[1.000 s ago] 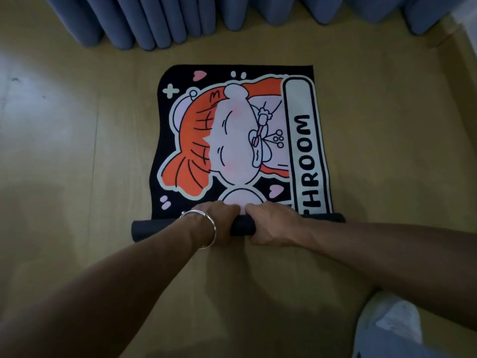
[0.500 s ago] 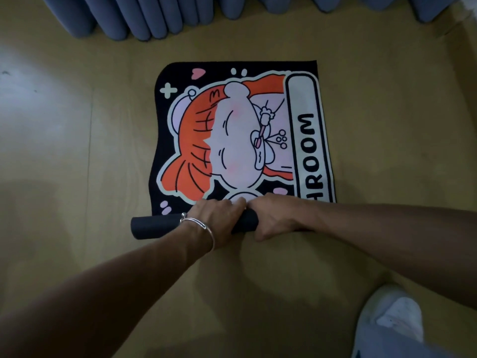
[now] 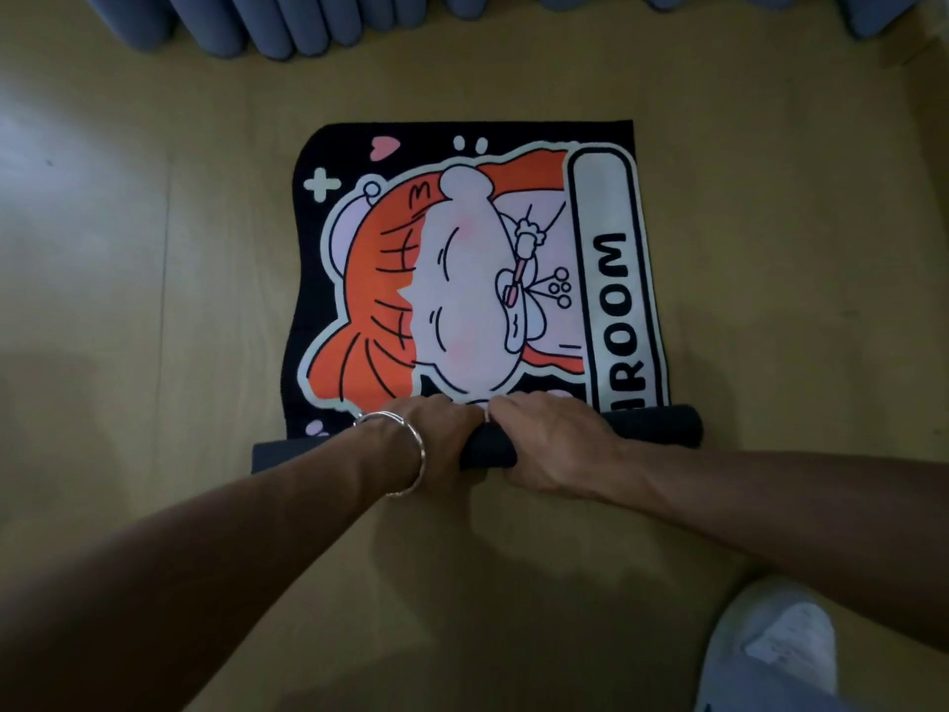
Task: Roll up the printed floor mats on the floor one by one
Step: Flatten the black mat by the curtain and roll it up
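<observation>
A printed floor mat (image 3: 462, 280) lies flat on the wooden floor, black with a cartoon figure with orange hair and the letters "ROOM" down its right side. Its near end is wound into a dark roll (image 3: 652, 426) that runs left to right. My left hand (image 3: 436, 434), with a silver bangle on the wrist, grips the roll near its middle. Right beside it, my right hand (image 3: 549, 439) curls over the roll too. The two hands almost touch and hide the middle of the roll.
Blue curtain folds (image 3: 267, 23) hang along the far edge of the floor. A grey-white shoe (image 3: 770, 644) shows at the bottom right. Bare wooden floor (image 3: 128, 300) surrounds the mat on both sides.
The roll has travelled further up the mat: fewer letters of the word show now, and both hands have moved forward with it.
</observation>
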Demonstrator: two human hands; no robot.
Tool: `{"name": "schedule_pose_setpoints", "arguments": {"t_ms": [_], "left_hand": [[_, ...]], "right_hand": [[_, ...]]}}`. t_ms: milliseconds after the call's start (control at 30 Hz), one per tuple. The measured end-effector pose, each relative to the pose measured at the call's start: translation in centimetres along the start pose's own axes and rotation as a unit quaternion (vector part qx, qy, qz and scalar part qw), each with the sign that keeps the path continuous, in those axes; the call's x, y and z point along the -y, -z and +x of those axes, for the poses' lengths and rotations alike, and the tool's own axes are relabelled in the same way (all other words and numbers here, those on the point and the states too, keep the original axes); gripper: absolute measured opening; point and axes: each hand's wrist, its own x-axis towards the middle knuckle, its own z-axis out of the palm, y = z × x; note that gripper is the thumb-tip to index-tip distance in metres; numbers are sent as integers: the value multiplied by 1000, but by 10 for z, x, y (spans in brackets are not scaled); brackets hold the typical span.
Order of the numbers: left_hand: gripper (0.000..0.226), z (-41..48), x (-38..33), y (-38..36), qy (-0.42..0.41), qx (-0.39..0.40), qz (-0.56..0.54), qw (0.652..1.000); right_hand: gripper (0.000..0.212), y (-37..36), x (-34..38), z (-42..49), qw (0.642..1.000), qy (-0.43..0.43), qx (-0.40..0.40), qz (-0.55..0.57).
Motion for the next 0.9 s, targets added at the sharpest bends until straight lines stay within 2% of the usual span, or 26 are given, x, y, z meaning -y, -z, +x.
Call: {"name": "schedule_pose_setpoints", "arguments": {"t_ms": [100,167,233,300,367,533,600,700,900], "left_hand": [[45,0,1,1,-26,-51,51,997],[45,-1,0,-4,-29,-89,83,992],[41,2,2,-6,-16,-73,69,995],[40,6,7,-2,-5,-21,15,1000],[43,8,9,1,-12,-1,-12,1000],[47,6,5,-7,-12,-85,59,995],[42,10,6,-6,-1,-70,35,997],[37,19,11,3,5,-23,-27,999],[49,16,10,2,-10,-107,66,992]], "right_hand": [[38,9,-7,7,996,-22,63,58],[40,14,-10,10,994,-23,74,74],[40,12,-9,9,998,-19,37,53],[38,5,-6,5,1000,-7,-5,-7],[40,2,-6,5,1000,-2,-9,-25],[42,21,-13,21,995,-18,94,27],[40,20,-12,17,998,-15,60,26],[41,13,-8,13,999,-1,-29,-36],[32,32,-13,25,998,-19,41,45]]}}
